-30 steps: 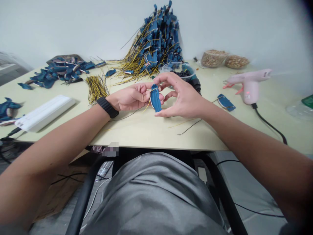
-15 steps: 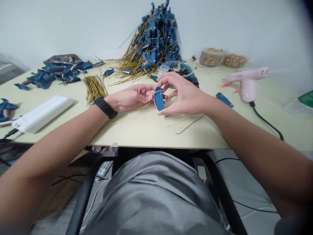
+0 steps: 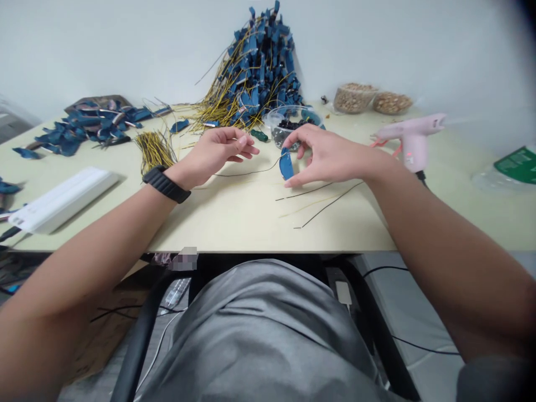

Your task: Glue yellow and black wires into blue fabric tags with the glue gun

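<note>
My right hand (image 3: 324,153) pinches a small curved blue piece (image 3: 286,166) upright between thumb and fingertips, just above the table. A thin dark wire (image 3: 257,171) runs from this piece to the left, under my left hand (image 3: 221,149). That hand is apart from the blue piece, its fingers loosely stretched out and nothing visible in them. A bundle of yellow wires (image 3: 153,149) lies by my left wrist. Several loose dark and yellow wires (image 3: 326,211) rest on the table below my right hand.
A tall heap of blue pieces with yellow wires (image 3: 259,67) leans on the wall. More blue pieces (image 3: 84,125) lie left, near a white power strip (image 3: 62,198). Behind my hands are a clear tub of dark bits (image 3: 276,134) and a green object (image 3: 259,135). A pink glue gun (image 3: 414,139) stands right.
My left hand has let go of the blue piece and moved left and up. My right hand keeps it, slightly farther right, and the dark wire now shows between the hands.
</note>
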Tool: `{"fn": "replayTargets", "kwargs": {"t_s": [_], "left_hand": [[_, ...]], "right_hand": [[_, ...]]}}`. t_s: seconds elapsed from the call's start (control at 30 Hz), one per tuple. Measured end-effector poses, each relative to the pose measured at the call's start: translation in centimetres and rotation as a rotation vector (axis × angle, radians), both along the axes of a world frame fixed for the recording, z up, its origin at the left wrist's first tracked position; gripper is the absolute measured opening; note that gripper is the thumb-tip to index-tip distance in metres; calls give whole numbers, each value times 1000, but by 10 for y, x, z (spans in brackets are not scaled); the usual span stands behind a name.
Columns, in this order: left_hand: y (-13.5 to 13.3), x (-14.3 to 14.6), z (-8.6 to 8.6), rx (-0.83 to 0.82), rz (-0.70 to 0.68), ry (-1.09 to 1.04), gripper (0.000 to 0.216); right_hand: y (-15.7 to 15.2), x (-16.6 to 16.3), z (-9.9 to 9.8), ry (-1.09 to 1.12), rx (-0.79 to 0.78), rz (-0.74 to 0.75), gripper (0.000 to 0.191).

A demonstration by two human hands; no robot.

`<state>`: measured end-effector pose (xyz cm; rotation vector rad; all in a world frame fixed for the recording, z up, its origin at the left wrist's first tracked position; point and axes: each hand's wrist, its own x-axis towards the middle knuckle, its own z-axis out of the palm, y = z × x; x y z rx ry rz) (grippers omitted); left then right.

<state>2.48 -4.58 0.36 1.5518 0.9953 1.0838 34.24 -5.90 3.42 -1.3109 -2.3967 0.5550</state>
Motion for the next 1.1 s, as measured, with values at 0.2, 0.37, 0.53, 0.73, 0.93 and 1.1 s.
{"fn": "replayTargets", "kwargs": {"t_s": [0.2,0.37,0.53,0.73,0.93,1.1], "left_hand": [[5,-1,-5,56,-2,68,37],[10,-4,-11,93,0,115,41],[10,-2,-10,66,8,103,37],[11,-2,-11,71,4,93,30],[13,-3,-14,119,-14,120,29],[14,-3,-13,102,-3,114,28]], "right_hand": [[5,1,-1,-109,-10,-62,98],[12,5,-5,-128,-11,-76,99],[17,7,-5,-151,-39,-112,98],[22,6,-9,-175,-64,-121,95],[22,5,-8,-182,-72,-124,99],[23,5,-10,-163,-64,-105,100]]}}
